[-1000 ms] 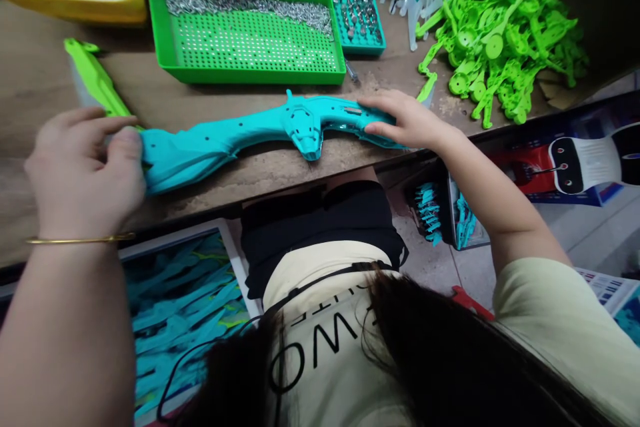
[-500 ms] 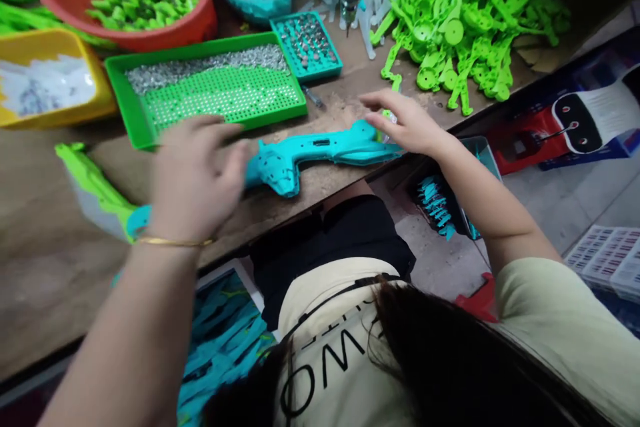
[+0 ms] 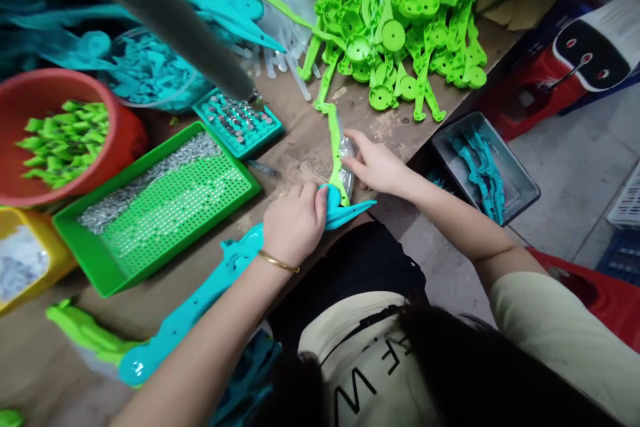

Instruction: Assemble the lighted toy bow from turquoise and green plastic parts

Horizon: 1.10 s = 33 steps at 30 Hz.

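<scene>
A long turquoise plastic toy body, shaped like a bow or crossbow frame, lies along the table's near edge. My left hand is closed over its right part, thumb beside the round joint. A bright green plastic arm slants up from that joint, with a clear plastic piece along its side. My right hand is closed at the clear piece and green arm, its fingertips partly hidden. Another green arm is joined at the body's left end.
A dark driver shaft hangs over a turquoise tray of metal pins. To the left are a green perforated tray, a red bowl and a yellow bin. Green arms are heaped behind; a grey bin stands lower right.
My left hand has moved right along the turquoise body to its right joint and closed there. My right hand stays near the green arm. The view has turned, shifting the trays left and down.
</scene>
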Motion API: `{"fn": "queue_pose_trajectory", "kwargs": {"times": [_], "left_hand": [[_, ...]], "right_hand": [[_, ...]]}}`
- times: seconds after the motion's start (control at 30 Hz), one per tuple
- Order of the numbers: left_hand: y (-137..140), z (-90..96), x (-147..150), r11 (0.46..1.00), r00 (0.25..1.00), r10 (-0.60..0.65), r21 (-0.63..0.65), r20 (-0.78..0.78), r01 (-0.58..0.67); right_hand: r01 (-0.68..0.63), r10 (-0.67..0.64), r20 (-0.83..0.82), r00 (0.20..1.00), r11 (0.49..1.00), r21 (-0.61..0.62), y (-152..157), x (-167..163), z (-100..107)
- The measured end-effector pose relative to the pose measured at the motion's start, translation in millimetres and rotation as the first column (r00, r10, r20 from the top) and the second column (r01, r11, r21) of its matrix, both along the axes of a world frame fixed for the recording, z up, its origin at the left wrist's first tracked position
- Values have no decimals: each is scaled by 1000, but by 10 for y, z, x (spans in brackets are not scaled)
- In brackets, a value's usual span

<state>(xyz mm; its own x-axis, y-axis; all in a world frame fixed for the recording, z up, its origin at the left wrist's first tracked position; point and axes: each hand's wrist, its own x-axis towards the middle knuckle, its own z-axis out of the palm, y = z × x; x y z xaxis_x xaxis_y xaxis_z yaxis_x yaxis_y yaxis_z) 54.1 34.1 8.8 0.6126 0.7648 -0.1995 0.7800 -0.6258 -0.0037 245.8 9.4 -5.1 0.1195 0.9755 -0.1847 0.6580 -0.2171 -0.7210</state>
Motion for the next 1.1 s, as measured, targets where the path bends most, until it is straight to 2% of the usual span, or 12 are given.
{"fn": "queue_pose_trajectory", "kwargs": {"times": [0.1, 0.2, 0.3, 0.4, 0.5, 0.63, 0.7, 0.77, 0.83, 0.93, 1.03, 1.1], "left_hand": [[9, -37, -4, 1000, 999, -28, 6, -27, 28], [39, -62, -22, 998, 1000, -15, -61, -6, 15], [43, -53, -59, 990, 999, 27, -140, 38, -22], [12, -26, -99, 989, 999, 3, -145, 42, 3], [-33, -14, -119, 991, 1000, -24, -130, 1, 24], [-51, -32, -99, 980, 996, -3, -197, -85, -13], [-26, -37, -82, 973, 992, -16, -229, -125, -14], [10, -30, -67, 972, 988, -15, -236, -151, -21], [36, -8, -58, 975, 987, -5, -218, -159, -30], [30, 42, -52, 985, 992, -15, -175, -124, -7], [-16, 87, -53, 991, 997, -59, -124, -45, 53], [-47, 99, -55, 993, 997, -80, -91, -2, 80]], "right_hand": [[28, -28, -17, 999, 1000, 6, 109, -42, -12], [57, -57, -47, 997, 998, -6, 125, -92, -44], [101, -89, -183, 979, 993, 55, 34, -132, -75], [131, -92, -317, 944, 986, 105, -75, -149, -84], [133, -81, -384, 920, 985, 110, -89, -170, -86], [118, -50, -465, 884, 986, 118, -45, -188, -107], [172, -97, -502, 859, 979, 105, -102, -169, -103], [219, -175, -501, 847, 975, 29, -228, -129, -70], [161, -189, -459, 868, 982, -99, -375, -82, -7], [-59, -46, -404, 914, 968, -243, -514, -30, 105], [-248, 131, -392, 910, 932, -264, -534, -20, 182], [-276, 181, -368, 912, 935, -223, -532, -36, 201]]}}
